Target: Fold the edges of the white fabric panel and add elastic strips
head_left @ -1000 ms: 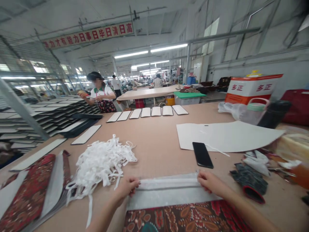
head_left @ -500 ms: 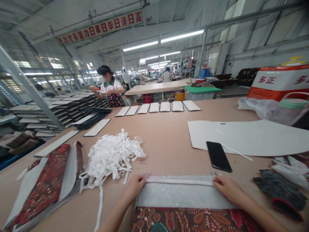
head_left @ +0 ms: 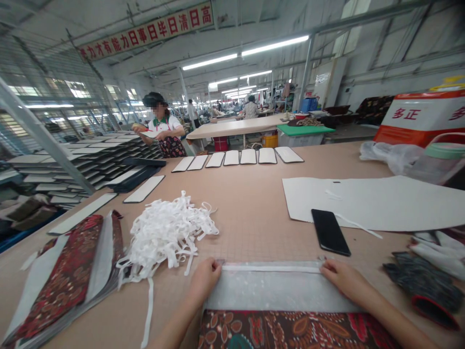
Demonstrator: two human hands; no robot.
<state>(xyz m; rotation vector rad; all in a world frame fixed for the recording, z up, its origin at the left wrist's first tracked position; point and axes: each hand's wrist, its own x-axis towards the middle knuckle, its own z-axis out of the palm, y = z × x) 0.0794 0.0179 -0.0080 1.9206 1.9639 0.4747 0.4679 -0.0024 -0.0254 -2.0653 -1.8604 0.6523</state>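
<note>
A brown and red patterned fabric panel (head_left: 308, 332) lies in front of me, with its pale backing (head_left: 272, 293) turned up along the far side. A narrow white strip (head_left: 271, 268) runs straight across that pale band, near its far edge. My left hand (head_left: 208, 277) is closed in a pinch at the strip's left end. At the right end my right hand (head_left: 336, 275) pinches in the same way. The fingertips cover the strip's ends, and whether they also grip the fabric edge I cannot tell.
Left of me are a heap of white strips (head_left: 170, 232) and a stack of patterned fabric pieces (head_left: 69, 271). To the right lie a black phone (head_left: 330, 231), a large white sheet (head_left: 392, 201) and a dark sleeve (head_left: 425, 286). A person (head_left: 163, 126) stands beyond the table.
The white strip has shifted slightly away from me, closer to the far edge of the pale band. Both hands keep their pinch.
</note>
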